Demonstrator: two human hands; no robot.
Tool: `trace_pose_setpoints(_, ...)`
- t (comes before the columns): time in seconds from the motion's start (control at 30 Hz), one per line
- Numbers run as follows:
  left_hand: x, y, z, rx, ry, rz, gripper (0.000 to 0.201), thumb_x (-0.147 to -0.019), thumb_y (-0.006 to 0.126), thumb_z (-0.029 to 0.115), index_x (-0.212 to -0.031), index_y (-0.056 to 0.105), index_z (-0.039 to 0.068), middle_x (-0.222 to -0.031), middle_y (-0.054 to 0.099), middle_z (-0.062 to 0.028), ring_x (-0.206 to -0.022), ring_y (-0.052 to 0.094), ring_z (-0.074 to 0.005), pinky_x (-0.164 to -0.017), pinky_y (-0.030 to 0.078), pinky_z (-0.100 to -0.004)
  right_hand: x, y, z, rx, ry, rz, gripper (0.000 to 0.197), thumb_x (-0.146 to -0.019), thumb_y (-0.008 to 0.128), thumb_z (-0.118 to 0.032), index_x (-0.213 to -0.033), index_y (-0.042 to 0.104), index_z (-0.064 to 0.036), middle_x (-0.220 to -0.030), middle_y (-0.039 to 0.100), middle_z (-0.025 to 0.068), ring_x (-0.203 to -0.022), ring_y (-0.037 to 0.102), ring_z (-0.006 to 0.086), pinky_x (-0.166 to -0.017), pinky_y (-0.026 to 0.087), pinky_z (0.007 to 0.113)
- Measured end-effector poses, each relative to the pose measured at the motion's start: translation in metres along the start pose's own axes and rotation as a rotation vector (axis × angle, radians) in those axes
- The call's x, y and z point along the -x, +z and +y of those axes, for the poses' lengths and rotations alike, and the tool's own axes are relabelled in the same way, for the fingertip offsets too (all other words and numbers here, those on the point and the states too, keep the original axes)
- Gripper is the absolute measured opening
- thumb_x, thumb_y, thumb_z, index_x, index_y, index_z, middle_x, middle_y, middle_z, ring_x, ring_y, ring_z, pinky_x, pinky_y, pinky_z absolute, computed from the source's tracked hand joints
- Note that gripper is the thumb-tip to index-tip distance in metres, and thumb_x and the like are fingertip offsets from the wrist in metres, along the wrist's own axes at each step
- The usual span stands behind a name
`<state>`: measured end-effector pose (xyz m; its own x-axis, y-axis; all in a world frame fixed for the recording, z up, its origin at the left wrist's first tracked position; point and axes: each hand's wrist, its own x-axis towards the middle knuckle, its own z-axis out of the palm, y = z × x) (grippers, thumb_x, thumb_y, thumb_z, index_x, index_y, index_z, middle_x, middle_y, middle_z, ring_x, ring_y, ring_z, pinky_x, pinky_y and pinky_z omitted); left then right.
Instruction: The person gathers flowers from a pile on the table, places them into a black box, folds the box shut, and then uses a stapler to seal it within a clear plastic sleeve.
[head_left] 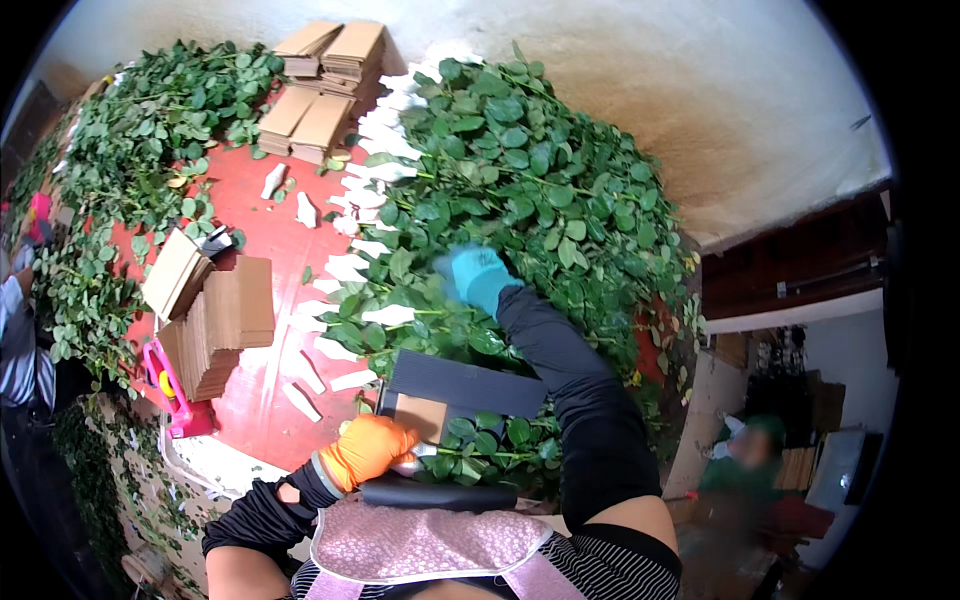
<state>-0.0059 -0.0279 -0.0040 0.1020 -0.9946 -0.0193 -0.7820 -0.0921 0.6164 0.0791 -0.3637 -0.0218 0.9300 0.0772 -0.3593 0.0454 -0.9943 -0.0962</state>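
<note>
The left hand (368, 450) (in an orange glove) is closed on green stems (470, 455) lying on a dark cardboard sheet (465, 385) at the table's near edge. The right hand (478, 277) (blue glove, blurry) reaches into the big leafy pile (530, 180); I cannot tell its grip. Cardboard stacks (225, 320) sit on the red table (265, 240).

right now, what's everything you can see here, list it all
leafy stems: big heap, green, right of table; another heap on far left
table: one, red
cardboard stacks: several, brown, two at far end, two at left
paper strips: many, white, along the heap's edge
dark tray: one, near edge
pink tool: one, table's left edge
other people: one at far left, one blurred at lower right
apron: one, pink
left hand: orange glove, by the tray
right hand: teal glove, blurred, in the leaves
</note>
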Motion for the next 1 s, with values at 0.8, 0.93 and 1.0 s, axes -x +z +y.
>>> trace_pose_setpoints(0.8,0.004,0.004,0.003,0.008,-0.073,0.006,0.024,-0.083,0.07,0.033,-0.092,0.069,0.011,-0.078,0.067,-0.0121,-0.072,0.068,-0.0338,-0.063,0.052,-0.0461,0.146,-0.119,-0.007,-1.375,-0.134,0.777,0.023,-0.092,0.055,0.002,-0.114,0.062,-0.0007,-0.092,0.06,0.003,-0.077,0.058,0.0107,-0.068,0.047,0.021)
trace_pose_setpoints(0.93,-0.001,0.003,0.005,-0.024,-0.045,0.009,0.024,-0.083,0.07,0.034,-0.091,0.067,0.011,-0.075,0.065,-0.0112,-0.071,0.067,-0.0334,-0.062,0.051,-0.0459,0.15,-0.091,0.051,-2.017,0.042,0.716,0.028,-0.1,0.054,-0.01,-0.125,0.06,0.001,-0.108,0.067,0.0077,-0.089,0.06,0.0152,-0.083,0.051,0.03)
trace_pose_setpoints(1.0,-0.004,0.006,0.005,-0.01,0.009,0.008,0.025,-0.083,0.071,0.034,-0.092,0.066,0.011,-0.074,0.065,-0.011,-0.07,0.067,-0.0332,-0.06,0.05,-0.0459,0.15,-0.094,0.098,-2.046,0.26,1.015,0.019,-0.097,0.059,-0.009,-0.114,0.063,-0.0016,-0.096,0.065,0.0058,-0.081,0.059,0.0149,-0.074,0.049,0.028)
